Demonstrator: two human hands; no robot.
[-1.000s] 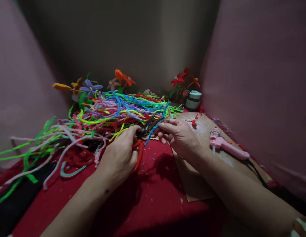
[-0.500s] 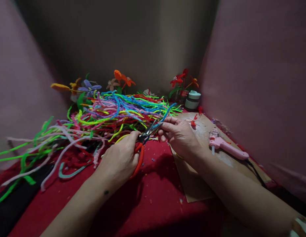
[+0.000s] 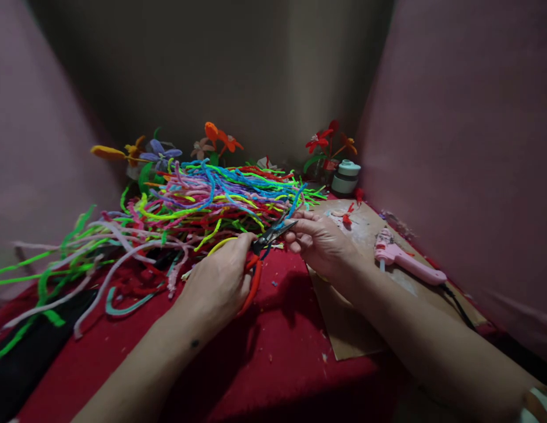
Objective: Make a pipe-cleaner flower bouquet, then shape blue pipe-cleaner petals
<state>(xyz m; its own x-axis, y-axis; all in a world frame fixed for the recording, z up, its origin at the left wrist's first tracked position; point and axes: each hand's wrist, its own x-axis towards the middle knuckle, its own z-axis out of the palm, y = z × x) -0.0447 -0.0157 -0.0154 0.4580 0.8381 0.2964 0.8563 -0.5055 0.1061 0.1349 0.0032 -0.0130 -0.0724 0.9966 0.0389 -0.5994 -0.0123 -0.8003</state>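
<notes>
My left hand [image 3: 218,279] grips red-handled scissors [image 3: 255,267], whose dark blades [image 3: 273,233] are closed and point up and right. My right hand [image 3: 321,241] pinches a blue pipe cleaner [image 3: 293,205] right at the blade tips. Both hands are over a red cloth [image 3: 273,346], in front of a big heap of many-coloured pipe cleaners [image 3: 202,200].
A pink glue gun [image 3: 405,261] lies on a brown cardboard sheet [image 3: 356,335] to the right. A small pale green jar [image 3: 346,177] and pipe-cleaner flowers [image 3: 326,144] stand at the back. More flowers [image 3: 158,154] stand behind the heap. Pink walls close in on both sides.
The scissor blades were open around the blue pipe cleaner and have closed. Both hands stayed in about the same place.
</notes>
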